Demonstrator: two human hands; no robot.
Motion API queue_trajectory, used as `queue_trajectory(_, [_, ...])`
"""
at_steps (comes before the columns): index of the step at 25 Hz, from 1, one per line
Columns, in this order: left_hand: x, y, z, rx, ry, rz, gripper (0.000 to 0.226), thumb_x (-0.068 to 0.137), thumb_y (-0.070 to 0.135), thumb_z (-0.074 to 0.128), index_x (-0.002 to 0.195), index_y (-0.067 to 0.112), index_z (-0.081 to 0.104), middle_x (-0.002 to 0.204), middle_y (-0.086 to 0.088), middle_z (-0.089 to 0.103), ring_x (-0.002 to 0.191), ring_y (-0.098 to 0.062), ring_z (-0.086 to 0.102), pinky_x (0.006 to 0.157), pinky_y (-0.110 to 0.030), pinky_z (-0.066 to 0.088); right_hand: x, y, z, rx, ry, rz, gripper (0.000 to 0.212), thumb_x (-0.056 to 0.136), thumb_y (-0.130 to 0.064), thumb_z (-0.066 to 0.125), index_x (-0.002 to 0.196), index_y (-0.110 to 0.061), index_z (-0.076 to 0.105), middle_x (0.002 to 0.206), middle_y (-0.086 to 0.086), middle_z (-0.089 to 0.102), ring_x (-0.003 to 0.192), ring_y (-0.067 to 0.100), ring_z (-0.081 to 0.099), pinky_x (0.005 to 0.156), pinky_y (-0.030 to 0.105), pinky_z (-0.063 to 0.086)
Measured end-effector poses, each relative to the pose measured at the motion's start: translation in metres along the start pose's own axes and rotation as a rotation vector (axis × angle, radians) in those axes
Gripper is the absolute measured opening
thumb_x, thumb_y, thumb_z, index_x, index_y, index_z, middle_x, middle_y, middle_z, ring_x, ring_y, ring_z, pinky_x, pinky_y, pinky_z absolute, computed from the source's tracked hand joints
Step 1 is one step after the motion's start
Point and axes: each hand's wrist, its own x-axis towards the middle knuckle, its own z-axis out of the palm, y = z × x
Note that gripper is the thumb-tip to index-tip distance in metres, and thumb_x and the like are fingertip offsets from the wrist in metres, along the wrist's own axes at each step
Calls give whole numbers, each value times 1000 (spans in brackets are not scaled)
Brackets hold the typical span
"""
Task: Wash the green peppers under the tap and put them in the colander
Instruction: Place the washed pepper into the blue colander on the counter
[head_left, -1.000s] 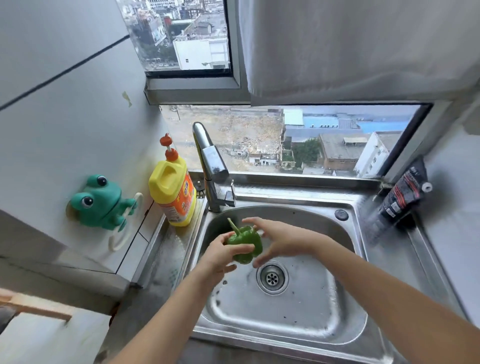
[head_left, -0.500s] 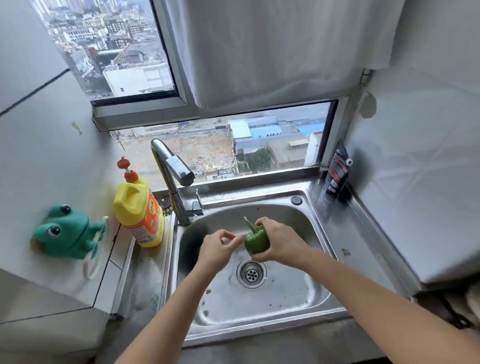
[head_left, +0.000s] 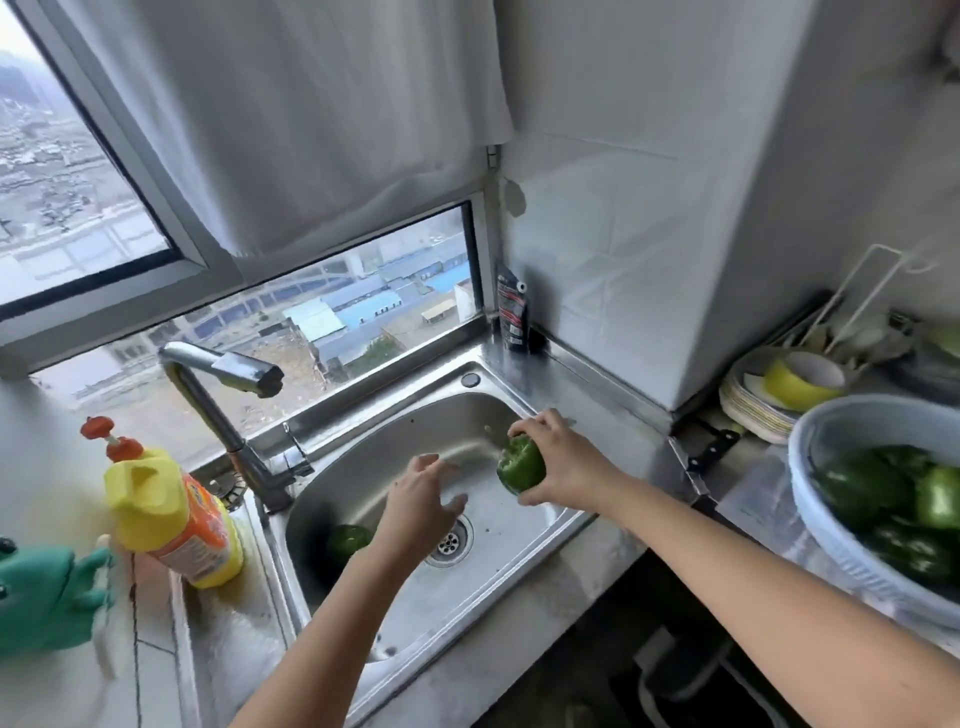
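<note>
Right hand (head_left: 566, 457): grip curled round green pepper (head_left: 521, 465) above sink (head_left: 519, 525). Left hand (head_left: 421, 499): grip loose, holding nothing.

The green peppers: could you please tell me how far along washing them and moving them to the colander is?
Done: several peppers lie in the colander on the right. In hand: the right hand grips one pepper over the sink; the left hand is open above the basin. Left: that pepper must reach the colander, and another pepper lies in the sink beside the left forearm.
</note>
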Motion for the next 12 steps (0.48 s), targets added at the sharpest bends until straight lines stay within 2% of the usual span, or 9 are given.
queue_trajectory(2, [5,29,0,-111,72,61,25,90,32,60,94,12,73,122,-4,57,114,-19,55,97,-25,36,-24,14,-17,148,77,117,77,63,-32,85,128,-24,44,122,-3,42,108,17,51,89,23,42])
queue_trajectory(4, [9,66,1,-239,115,103,45,93,32,55,60,6,70,95,0,64,99,-15,60,80,-21,34,-49,31,-37,275,114,220,76,64,-37,84,127,-22,44,115,-7,47,105,12,50,87,22,40])
queue_trajectory(5, [11,83,1,-272,127,128,51,94,32,54,52,5,65,86,1,64,91,-13,59,76,-21,31,-60,40,-46,320,123,260,75,65,-38,83,126,-22,43,115,-7,48,106,12,50,88,23,41])
queue_trajectory(8, [22,136,13,-268,122,248,56,95,32,53,47,2,59,68,-2,62,75,-12,53,74,-26,32,-91,77,-74,373,211,367,74,65,-43,82,123,-24,42,118,-4,48,111,16,51,91,29,45])
queue_trajectory(10, [34,170,31,-304,67,283,53,94,33,53,51,3,61,72,-5,64,76,-14,54,75,-28,36,-111,104,-92,423,303,439,72,66,-48,79,122,-23,41,119,-3,49,109,15,51,88,27,43])
queue_trajectory(12, [45,196,52,-334,5,307,45,93,36,54,60,7,66,84,-6,66,85,-19,59,79,-29,42,-128,126,-109,485,375,496,72,70,-52,76,124,-20,40,119,-3,49,108,15,50,87,28,42])
